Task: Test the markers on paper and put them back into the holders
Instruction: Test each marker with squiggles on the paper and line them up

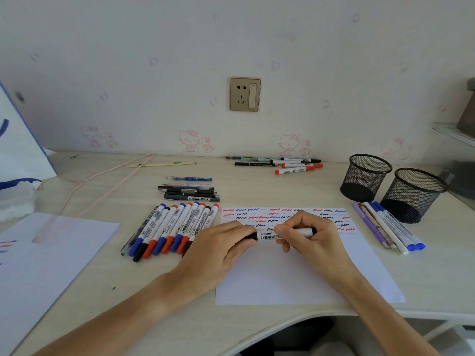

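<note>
A white whiteboard marker with black ends (268, 236) lies level above the test paper (295, 278), held by both hands. My left hand (226, 244) grips its black cap end. My right hand (308, 235) curls round the barrel toward the other end. The paper's top strip carries red, blue and black squiggles. A row of several red, blue and black markers (171, 231) lies left of the paper. Two black mesh holders (365, 177) (413, 195) stand at the right, with nothing visible inside them.
Several pens and blue markers (388, 229) lie in front of the holders. More pens (190, 192) sit behind the marker row, and others (282, 165) by the wall. A second sheet (51, 253) lies at left under a pink hanger (84, 194). The desk's curved front edge (282, 319) is near.
</note>
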